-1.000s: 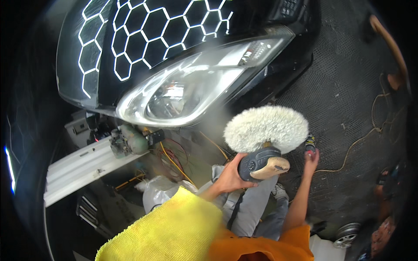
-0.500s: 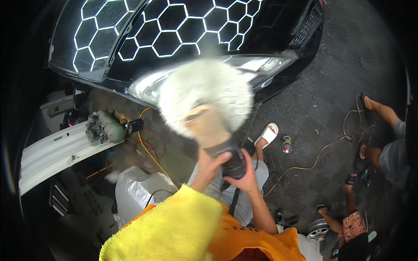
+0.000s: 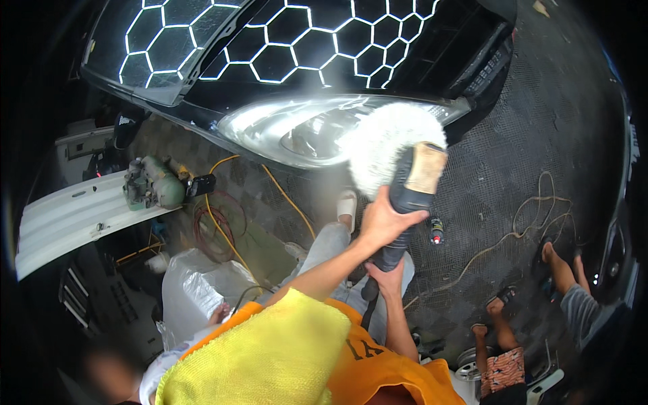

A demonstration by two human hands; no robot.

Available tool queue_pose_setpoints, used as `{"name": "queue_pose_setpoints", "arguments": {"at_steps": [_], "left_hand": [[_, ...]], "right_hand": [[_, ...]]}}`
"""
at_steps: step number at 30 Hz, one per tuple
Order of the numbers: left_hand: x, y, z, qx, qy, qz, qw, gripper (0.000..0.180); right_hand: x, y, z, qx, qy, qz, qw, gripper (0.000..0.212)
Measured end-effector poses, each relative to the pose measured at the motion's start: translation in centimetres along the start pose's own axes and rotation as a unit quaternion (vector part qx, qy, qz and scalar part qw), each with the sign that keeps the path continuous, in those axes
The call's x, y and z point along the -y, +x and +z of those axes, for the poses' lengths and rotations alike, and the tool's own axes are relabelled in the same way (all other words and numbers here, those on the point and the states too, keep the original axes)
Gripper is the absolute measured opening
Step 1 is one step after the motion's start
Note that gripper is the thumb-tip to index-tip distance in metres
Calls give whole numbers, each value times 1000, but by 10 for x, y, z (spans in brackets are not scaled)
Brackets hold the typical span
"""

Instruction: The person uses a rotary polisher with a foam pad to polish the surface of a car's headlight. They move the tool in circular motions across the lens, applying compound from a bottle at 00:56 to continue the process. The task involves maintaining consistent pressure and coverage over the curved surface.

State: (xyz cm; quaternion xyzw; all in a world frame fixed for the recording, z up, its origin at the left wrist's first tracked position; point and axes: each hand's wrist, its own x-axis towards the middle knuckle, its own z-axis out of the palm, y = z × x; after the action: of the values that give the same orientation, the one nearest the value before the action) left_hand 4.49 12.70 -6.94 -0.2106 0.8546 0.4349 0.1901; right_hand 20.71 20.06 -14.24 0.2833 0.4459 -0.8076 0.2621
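One headlight (image 3: 287, 137), one polisher (image 3: 409, 192) in a two-handed grip.
Left to right: one white panel (image 3: 74, 229); one green machine (image 3: 162, 187), at the panel's right end; one silvery plastic-wrapped bundle (image 3: 196, 277), contents hidden; one yellow towel (image 3: 260, 351), draped over an orange garment (image 3: 378, 368); the headlight, set in a black car (image 3: 445, 54); one left hand (image 3: 385, 221), gripping the polisher's body; one right hand (image 3: 389, 275), closed round its lower end; the polisher, one fluffy white pad (image 3: 385, 145) overlapping the headlight's right part in view, contact impossible to tell; one red-capped bottle (image 3: 436, 228), on the dark floor (image 3: 486, 196), contents too small to tell; one wheel (image 3: 467, 370), partly covered by a person's leg (image 3: 482, 351).
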Motion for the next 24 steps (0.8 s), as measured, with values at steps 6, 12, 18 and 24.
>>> {"name": "queue_pose_setpoints", "arguments": {"at_steps": [6, 12, 18, 24], "left_hand": [[-12, -26, -41, -51, -126, -20, 991, 67], [22, -60, -104, -121, -216, 24, 968, 44], [11, -54, -110, -160, -220, 4, 962, 39], [-34, -21, -24, -40, -111, 10, 993, 37]], "right_hand": [[48, -10, 11, 84, -133, -36, 987, 68], [82, -35, 55, 98, -284, -57, 952, 86], [115, -28, 54, 141, -288, -36, 947, 85], [71, -12, -21, 99, -104, -36, 989, 80]]}}
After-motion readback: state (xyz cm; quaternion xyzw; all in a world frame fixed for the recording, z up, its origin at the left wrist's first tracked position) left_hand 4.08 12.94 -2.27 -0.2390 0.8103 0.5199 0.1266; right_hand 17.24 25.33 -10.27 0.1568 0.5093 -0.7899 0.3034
